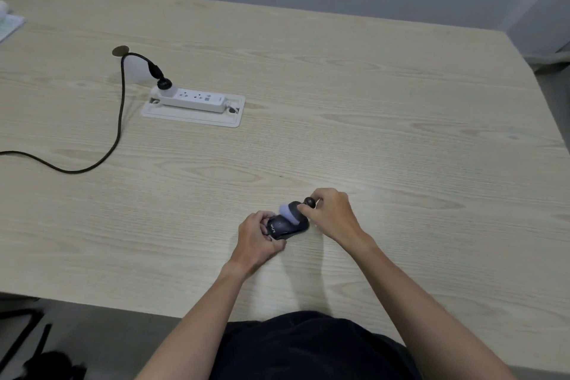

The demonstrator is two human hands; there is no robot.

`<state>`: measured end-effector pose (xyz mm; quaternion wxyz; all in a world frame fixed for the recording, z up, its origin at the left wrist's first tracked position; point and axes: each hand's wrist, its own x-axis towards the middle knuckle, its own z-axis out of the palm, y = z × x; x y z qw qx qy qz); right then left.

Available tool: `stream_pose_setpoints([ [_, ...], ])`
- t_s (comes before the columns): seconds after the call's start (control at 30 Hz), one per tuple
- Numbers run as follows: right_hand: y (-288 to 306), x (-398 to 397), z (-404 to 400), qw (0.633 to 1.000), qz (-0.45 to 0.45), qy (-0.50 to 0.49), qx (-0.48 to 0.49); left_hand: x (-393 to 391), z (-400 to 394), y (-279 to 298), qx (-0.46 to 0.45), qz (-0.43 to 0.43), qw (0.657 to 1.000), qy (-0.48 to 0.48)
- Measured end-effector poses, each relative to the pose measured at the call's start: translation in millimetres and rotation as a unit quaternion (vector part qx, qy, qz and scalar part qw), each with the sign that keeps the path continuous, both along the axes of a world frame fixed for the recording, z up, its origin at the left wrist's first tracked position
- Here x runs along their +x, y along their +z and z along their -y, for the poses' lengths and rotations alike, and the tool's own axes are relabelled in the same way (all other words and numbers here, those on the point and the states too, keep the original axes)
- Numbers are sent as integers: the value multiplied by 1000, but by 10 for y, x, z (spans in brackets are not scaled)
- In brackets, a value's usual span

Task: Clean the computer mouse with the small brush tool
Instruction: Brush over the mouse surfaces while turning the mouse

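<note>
A black computer mouse [282, 228] lies on the light wooden table [370, 133], near its front edge. My left hand [257, 237] grips the mouse at its near left end and holds it down. My right hand [331, 214] pinches the small brush tool [293, 210] by its dark body, with a round knob sticking up beside the fingers. The brush's pale bristle head rests on the top of the mouse, at its far end. My fingers hide part of the brush body.
A white power strip [192, 99] sits in a recessed tray at the table's middle left, with a black plug and cable [118, 133] trailing off to the left edge. Some white paper [7, 25] lies at the far left corner.
</note>
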<state>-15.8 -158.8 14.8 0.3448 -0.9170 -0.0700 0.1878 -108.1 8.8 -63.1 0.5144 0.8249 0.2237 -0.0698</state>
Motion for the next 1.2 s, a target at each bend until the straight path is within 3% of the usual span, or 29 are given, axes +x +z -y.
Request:
stream_pose_setpoints([
  [0.1, 19, -8, -7, 998, -50, 18, 17, -11, 7, 26, 6, 10, 1000, -4],
  [0.23, 5, -15, 3, 999, 0, -31, -27, -14, 24, 68, 8, 31, 999, -14],
  [0.37, 40, -13, -26, 999, -36, 7, 9, -16, 41, 89, -21, 29, 999, -13],
  [0.53, 52, -28, -9, 999, 17, -16, -35, -18, 47, 95, -24, 36, 999, 3],
  [0.67, 72, -16, -19, 999, -30, 20, 3, -9, 59, 116, -37, 32, 999, 25],
  [0.8, 52, -28, 10, 997, 32, -32, -55, 4, 71, 141, -40, 30, 998, 34],
  [0.93, 29, -54, 55, 999, -15, -16, 45, 12, 83, 167, -40, 24, 997, 54],
  [1.1, 15, -69, 132, 999, 23, -40, 3, 36, 87, 172, -38, 31, 996, 70],
  [1.2, 45, -58, 118, 999, 30, -34, 30, 45, 89, 176, -39, 30, 995, 81],
])
